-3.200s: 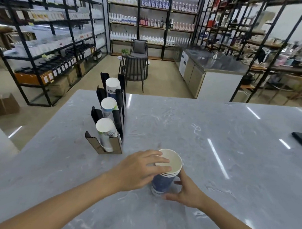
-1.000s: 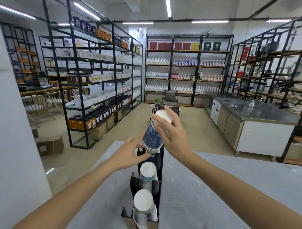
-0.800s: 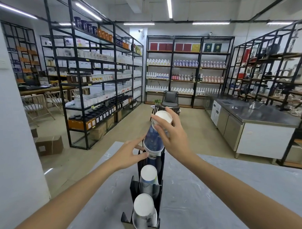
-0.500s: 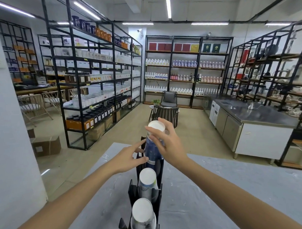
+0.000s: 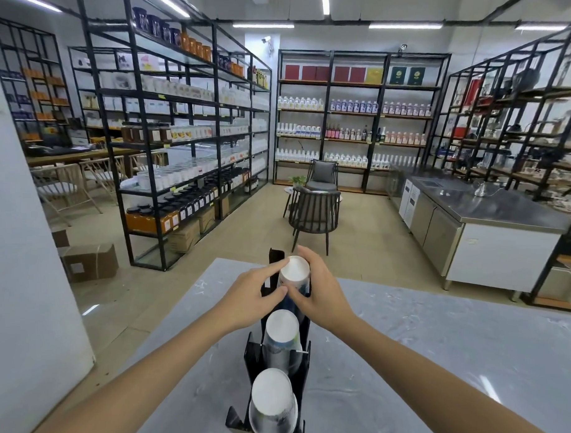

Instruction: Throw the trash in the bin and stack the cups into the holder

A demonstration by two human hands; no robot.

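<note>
A black cup holder [image 5: 254,353] stands on the grey marble table [image 5: 444,356], with three slots in a row running away from me. An upside-down stack of blue-and-white paper cups [image 5: 294,270] sits in the far slot. My right hand [image 5: 319,294] grips that stack from the right, fingers curled round its top. My left hand [image 5: 248,298] touches it from the left with thumb and fingertips. More inverted cup stacks fill the middle slot [image 5: 280,330] and the near slot [image 5: 273,401].
Beyond the table's far edge lies open floor with a dark chair [image 5: 313,215]. Black shelving racks [image 5: 184,148] line the left and back. A steel counter [image 5: 491,222] stands at the right, a cardboard box [image 5: 90,262] on the floor at left.
Both hands carried the cup stack from the table, turned it upside down and lowered it into the holder's far slot. In the last second it dropped lower between the black walls.
</note>
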